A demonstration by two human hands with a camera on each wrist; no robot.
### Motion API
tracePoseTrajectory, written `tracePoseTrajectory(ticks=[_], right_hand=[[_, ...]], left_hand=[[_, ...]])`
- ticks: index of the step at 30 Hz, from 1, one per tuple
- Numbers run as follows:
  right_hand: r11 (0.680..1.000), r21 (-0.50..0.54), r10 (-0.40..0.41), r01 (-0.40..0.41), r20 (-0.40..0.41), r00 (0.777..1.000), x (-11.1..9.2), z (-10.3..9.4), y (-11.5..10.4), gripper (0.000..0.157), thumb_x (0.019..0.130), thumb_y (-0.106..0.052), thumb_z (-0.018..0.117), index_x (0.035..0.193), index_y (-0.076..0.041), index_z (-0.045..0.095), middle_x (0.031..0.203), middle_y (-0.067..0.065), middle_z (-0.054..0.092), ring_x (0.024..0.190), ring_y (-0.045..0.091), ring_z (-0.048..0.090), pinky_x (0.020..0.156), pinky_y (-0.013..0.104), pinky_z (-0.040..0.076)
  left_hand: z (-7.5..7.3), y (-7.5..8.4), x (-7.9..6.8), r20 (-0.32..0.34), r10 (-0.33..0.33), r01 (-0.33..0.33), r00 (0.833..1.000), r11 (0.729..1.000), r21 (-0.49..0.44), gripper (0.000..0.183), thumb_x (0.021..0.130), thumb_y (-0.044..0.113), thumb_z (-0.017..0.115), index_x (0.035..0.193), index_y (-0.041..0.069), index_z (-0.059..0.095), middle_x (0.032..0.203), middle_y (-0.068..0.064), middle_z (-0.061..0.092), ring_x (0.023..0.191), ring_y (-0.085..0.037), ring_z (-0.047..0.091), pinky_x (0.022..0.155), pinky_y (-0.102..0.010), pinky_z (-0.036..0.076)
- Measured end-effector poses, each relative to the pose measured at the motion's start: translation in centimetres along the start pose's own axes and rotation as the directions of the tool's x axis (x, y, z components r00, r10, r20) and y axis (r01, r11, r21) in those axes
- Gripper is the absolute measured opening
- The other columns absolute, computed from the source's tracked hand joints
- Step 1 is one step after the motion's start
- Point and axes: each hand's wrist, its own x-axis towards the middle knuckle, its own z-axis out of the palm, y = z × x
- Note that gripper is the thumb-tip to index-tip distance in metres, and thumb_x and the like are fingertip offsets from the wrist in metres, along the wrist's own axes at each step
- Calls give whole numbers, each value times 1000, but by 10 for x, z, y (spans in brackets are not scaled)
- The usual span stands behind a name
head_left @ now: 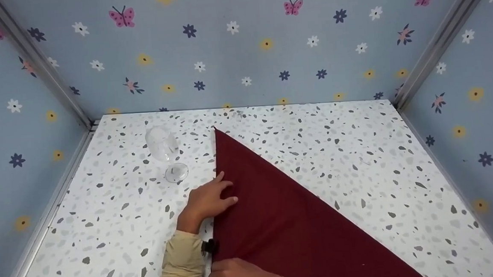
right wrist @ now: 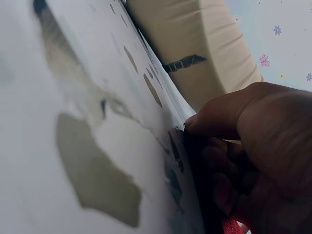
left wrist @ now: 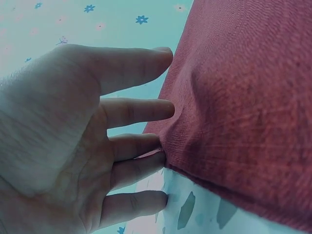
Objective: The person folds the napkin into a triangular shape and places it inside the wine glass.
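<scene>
A dark red cloth lies on the worktop in a triangular shape, perhaps folded. One point reaches toward the worktop's far edge, left of its middle; a straight side runs from there toward the near edge, and a long slanting side runs toward the near right, where the cloth leaves the picture.

The left hand meets the straight side about midway, its fingers extended and spread, thumb apart. In the left wrist view some fingertips touch the cloth's border, which puckers slightly there; they seem to steady or smooth it rather than grip it.

The right hand is nearer the person, on the same side. Its fingers are curled, and thumb and fingers appear to pinch the border, probably to keep that side taut and in line, though shadow in the right wrist view hides the exact hold.

A clear stemmed glass appears to stand upright near the worktop's far left corner, apart from the cloth and probably out of its way.

Beyond the far edge rises a blue patterned wall with flowers and butterflies; similar panels flank the worktop.
</scene>
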Motion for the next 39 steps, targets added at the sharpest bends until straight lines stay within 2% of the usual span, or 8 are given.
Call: tracePoseTrajectory(ticks=[4,9,13,18,25,28,34,39], right_hand=[[1000,28,14,-14,-2,1000,0,-1,0,8,97,-14,66,95,-18,72,89,-11,62,80,-11,51,73,3,40],[999,28,-23,23,-17,1000,-1,0,-1,10,98,-14,64,94,-19,71,90,-12,62,82,-11,50,76,3,40],[999,18,-38,38,-29,999,-3,0,0,10,96,-11,66,92,-20,70,89,-13,60,81,-10,48,76,4,40],[997,53,-47,49,-35,998,-4,2,-1,11,97,-12,65,91,-20,70,89,-13,59,83,-11,48,78,4,40],[995,-84,-52,47,-65,997,-5,1,-3,8,95,-19,69,97,-21,77,99,-11,61,89,-5,52,84,5,39],[993,-107,-60,51,-75,995,-7,0,-2,10,95,-20,70,100,-21,78,99,-10,61,88,-3,52,83,6,39],[997,-38,-63,61,-49,997,-10,1,0,14,100,-23,65,107,-23,77,100,-11,60,89,-7,51,83,5,38],[999,11,-35,36,-48,998,-13,-3,2,16,100,-17,63,110,-20,76,101,-11,64,93,-9,53,85,5,40]], left_hand=[[-2,0,1,-6,4,-4,1000,1000,2,55,93,44,66,140,15,60,161,-10,31,134,-33,49,92,-52,48],[-1,0,-1,3,3,-3,1000,1000,-7,56,93,45,66,140,15,60,162,-12,28,132,-35,50,90,-53,48],[2,0,-1,-3,4,-4,1000,1000,-9,57,93,48,64,140,16,60,161,-11,31,139,-33,43,95,-56,45],[5,-2,-3,9,-10,10,1000,1000,-3,57,93,50,64,139,16,61,160,-8,34,144,-29,35,102,-56,40],[2,0,0,1,17,-17,1000,1000,-3,57,93,48,64,138,13,62,159,-9,36,143,-30,36,105,-55,39],[1,1,2,3,26,-26,1000,1000,0,57,93,47,64,138,12,61,158,-9,37,143,-31,36,106,-54,38],[1,-1,0,7,18,-18,1000,1000,2,55,94,44,64,139,11,61,158,-9,38,143,-31,36,108,-54,37],[2,-2,-1,-3,21,-21,1000,1000,8,51,95,40,64,136,10,63,157,-10,40,142,-32,38,108,-54,37]])
